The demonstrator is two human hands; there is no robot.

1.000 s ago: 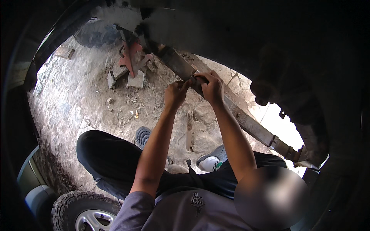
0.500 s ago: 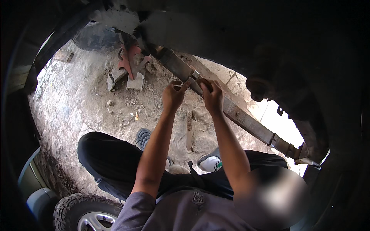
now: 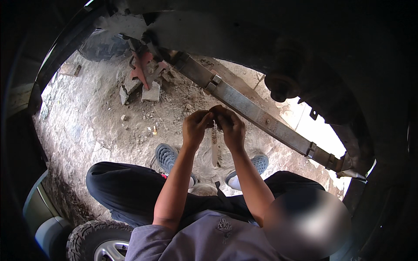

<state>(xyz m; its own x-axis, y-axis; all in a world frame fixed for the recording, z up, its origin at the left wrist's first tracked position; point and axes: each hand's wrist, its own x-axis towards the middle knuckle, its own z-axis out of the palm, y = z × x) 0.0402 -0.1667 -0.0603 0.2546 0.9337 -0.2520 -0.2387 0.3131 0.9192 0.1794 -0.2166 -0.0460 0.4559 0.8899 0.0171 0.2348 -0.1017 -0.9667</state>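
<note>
My left hand (image 3: 194,130) and my right hand (image 3: 231,130) meet in front of me, above the ground, with fingertips pinched together. Between them is a small, thin brown piece (image 3: 219,109), perhaps a folded sheet; the fingers hide most of it. Just beyond the hands, a grey metal leaf spring (image 3: 241,106) slants from upper left to lower right. A metal clip (image 3: 213,82) wraps around it. Neither hand touches the spring.
A red stand (image 3: 141,71) rests by concrete blocks (image 3: 151,92) at far left. A flat metal strip (image 3: 214,150) lies on the ground between my feet. A tyre (image 3: 82,241) is at lower left, and dark vehicle bodywork (image 3: 209,30) hangs overhead.
Both hands have come off the leaf spring near its clip and drawn back toward me, fingertips together around the brown piece. My right foot has shifted, and the view has moved slightly.
</note>
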